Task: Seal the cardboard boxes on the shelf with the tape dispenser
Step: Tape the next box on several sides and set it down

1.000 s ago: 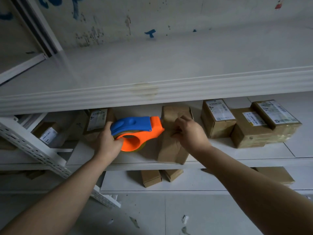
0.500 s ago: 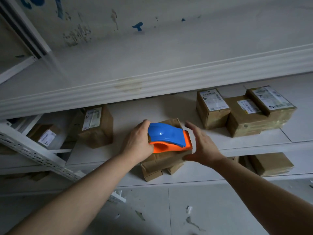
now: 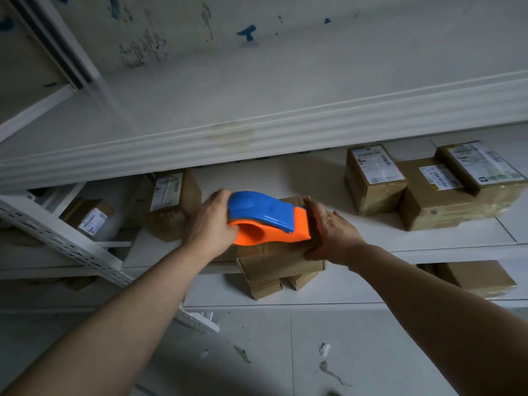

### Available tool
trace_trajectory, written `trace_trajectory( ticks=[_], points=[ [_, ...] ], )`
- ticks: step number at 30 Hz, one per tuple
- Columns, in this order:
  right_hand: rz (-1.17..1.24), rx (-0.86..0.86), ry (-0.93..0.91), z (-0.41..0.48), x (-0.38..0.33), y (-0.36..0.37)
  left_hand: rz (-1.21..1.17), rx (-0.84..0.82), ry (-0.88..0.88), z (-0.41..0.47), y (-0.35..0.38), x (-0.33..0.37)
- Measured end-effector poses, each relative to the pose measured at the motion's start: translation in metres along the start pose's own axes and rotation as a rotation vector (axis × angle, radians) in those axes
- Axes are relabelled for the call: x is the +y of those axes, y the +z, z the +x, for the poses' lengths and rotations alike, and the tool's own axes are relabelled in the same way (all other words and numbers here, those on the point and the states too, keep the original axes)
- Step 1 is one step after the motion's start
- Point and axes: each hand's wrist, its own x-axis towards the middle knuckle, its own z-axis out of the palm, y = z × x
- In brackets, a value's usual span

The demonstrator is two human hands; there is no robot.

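Left fingers (image 3: 221, 197) curl over the back of the tape dispenser (image 3: 265, 214), thumb hidden, so your left hand (image 3: 210, 228) is gripping it firm. Right fingers (image 3: 315, 208) are straight, flat against the right end of the cardboard box (image 3: 281, 262); your right hand (image 3: 330, 234) braces it, no clutching. The dispenser sits on top of that box, orange nose pointing right, touching or almost touching your right palm. Can't tell if tape is on the cardboard, the blade end is hidden. The box lies at the front edge of the shelf (image 3: 428, 242), near part overhanging the lip. 3 labelled boxes (image 3: 434, 195) cluster further right on the same shelf, and 1 more labelled box (image 3: 171, 201) is just left of your left hand. Small boxes (image 3: 265, 287) sit on the level below, under the overhang.

Step, my read: a tape run across the top seam of this 1 box, at its start or its end, can't say which. Next move calls for steady downward pressure along the seam, right hand stopping the box sliding off the lip, then a tilt to cut the tape
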Motion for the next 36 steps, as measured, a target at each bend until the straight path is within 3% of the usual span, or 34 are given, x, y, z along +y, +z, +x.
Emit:
trace_trajectory(
  ticks=[6, 9, 22, 27, 32, 36],
  points=[
    [-0.042, -0.009, 0.014, 0.000, -0.008, -0.003, 0.098, 0.056, -0.232, -0.016, -0.061, -0.093],
    [-0.075, -0.016, 0.022, 0.003, -0.008, -0.004, 0.052, 0.069, -0.264, -0.024, -0.073, -0.114],
    [-0.137, -0.014, 0.024, 0.000, -0.013, -0.004, 0.032, 0.036, -0.264, -0.025, -0.038, -0.130],
    [-0.383, 0.000, -0.124, 0.001, -0.019, -0.002, 0.059, -0.003, -0.277, -0.023, -0.029, -0.125],
    [-0.526, -0.104, -0.344, -0.003, -0.032, 0.029, 0.039, -0.067, -0.290, -0.020, -0.028, -0.125],
    [-0.515, -0.091, -0.310, 0.005, -0.049, 0.032, 0.024, -0.059, -0.270, -0.011, -0.027, -0.128]
  ],
)
